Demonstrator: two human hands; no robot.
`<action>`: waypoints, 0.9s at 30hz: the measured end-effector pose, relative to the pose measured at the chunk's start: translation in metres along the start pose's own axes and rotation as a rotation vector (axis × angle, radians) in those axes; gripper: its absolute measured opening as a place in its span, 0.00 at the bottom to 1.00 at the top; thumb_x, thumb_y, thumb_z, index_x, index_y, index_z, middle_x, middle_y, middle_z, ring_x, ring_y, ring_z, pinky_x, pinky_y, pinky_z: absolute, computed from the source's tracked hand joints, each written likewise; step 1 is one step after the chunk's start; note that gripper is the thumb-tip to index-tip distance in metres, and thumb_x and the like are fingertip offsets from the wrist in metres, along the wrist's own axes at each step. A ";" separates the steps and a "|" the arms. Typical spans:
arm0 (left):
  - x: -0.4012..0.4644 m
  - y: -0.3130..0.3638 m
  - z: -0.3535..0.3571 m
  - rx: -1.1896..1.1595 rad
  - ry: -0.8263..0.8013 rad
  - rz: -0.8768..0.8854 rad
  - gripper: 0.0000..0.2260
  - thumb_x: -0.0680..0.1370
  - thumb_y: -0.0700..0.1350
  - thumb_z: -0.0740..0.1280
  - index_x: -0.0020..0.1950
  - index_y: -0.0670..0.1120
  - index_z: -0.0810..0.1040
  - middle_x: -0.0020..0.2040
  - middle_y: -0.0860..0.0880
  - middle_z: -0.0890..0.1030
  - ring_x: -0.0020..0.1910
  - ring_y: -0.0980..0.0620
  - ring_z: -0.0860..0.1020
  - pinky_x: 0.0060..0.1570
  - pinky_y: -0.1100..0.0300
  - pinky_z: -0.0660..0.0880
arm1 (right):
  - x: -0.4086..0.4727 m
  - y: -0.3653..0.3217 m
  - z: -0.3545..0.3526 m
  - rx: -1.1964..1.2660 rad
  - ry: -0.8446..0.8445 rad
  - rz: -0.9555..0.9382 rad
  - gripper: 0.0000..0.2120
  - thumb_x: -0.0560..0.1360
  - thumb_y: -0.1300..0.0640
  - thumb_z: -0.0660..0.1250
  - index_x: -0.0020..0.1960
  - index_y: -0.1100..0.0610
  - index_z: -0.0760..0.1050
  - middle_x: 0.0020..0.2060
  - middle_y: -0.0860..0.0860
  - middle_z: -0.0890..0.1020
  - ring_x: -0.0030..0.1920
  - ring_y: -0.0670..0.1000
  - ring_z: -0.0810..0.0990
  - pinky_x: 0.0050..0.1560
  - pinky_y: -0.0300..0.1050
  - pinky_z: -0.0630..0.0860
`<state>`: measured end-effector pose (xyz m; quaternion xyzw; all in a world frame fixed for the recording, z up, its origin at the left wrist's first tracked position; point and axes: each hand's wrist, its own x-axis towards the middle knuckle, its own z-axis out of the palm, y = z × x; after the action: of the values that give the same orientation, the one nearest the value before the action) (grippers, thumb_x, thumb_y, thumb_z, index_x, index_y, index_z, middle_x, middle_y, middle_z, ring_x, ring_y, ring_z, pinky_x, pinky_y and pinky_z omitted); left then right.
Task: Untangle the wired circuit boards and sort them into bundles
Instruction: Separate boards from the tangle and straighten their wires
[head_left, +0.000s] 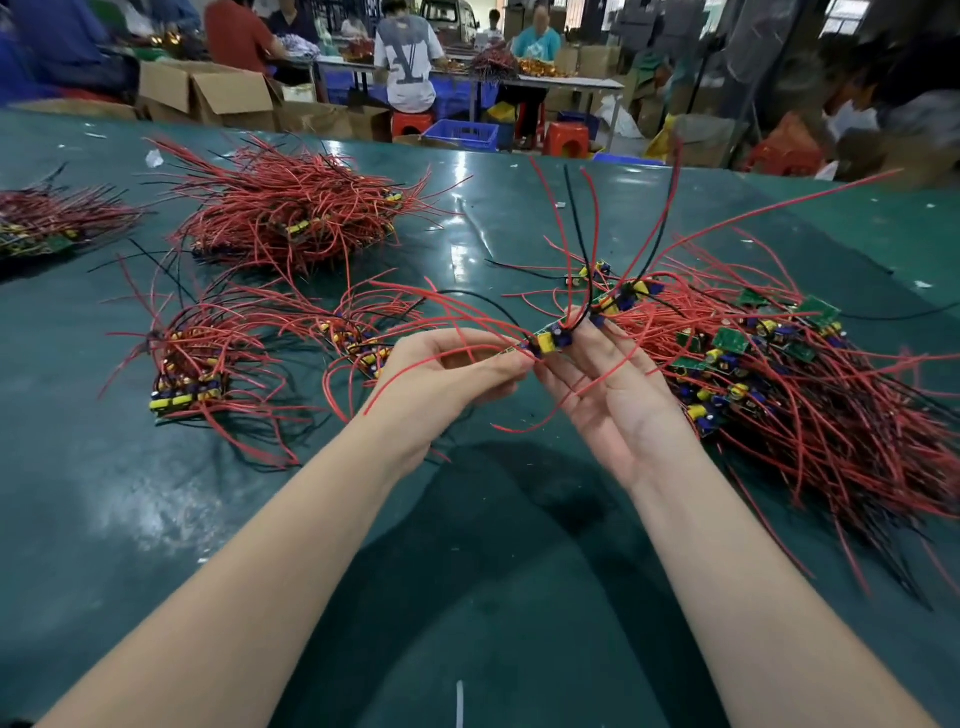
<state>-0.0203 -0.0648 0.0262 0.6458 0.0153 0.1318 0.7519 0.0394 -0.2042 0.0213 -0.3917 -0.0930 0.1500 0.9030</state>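
You hold one wired circuit board (545, 340) above the green table (467, 545), left hand (447, 371) pinching its end, right hand (610, 384) open-fingered under it, possibly steadying a second board (626, 299). The board's red leads (467, 312) trail toward the tangled pile (779, 374); pulling hard could snag or tear solder joints. No legible board markings; a distant shirt reads "LV" (402, 65).

- Left hand (441, 371): raised, forearm bare, fingers curled, tips pinched together.
- Right hand (618, 384): raised, palm up, fingers straight, spread, tips meeting the left's.
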 end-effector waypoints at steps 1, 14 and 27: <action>-0.001 0.000 -0.001 -0.014 -0.004 0.004 0.04 0.64 0.41 0.75 0.38 0.45 0.84 0.38 0.48 0.85 0.38 0.54 0.82 0.46 0.61 0.81 | -0.001 -0.001 0.000 -0.007 -0.003 0.011 0.08 0.63 0.60 0.72 0.42 0.56 0.77 0.34 0.54 0.85 0.33 0.52 0.84 0.38 0.44 0.81; -0.003 0.009 0.000 -0.156 -0.037 -0.084 0.02 0.64 0.40 0.74 0.35 0.45 0.85 0.36 0.47 0.84 0.38 0.53 0.83 0.40 0.65 0.80 | -0.005 -0.005 0.004 -0.041 0.033 0.005 0.01 0.63 0.60 0.72 0.34 0.56 0.82 0.33 0.55 0.85 0.33 0.51 0.84 0.37 0.44 0.81; -0.003 0.005 0.002 -0.144 -0.051 -0.021 0.04 0.68 0.37 0.72 0.37 0.45 0.85 0.39 0.46 0.85 0.40 0.52 0.83 0.45 0.62 0.80 | -0.012 -0.007 0.007 -0.241 -0.100 0.022 0.15 0.62 0.65 0.71 0.48 0.62 0.77 0.36 0.53 0.85 0.37 0.50 0.84 0.42 0.42 0.81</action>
<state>-0.0241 -0.0668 0.0304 0.5931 -0.0068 0.1081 0.7978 0.0273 -0.2080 0.0308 -0.4902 -0.1510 0.1672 0.8420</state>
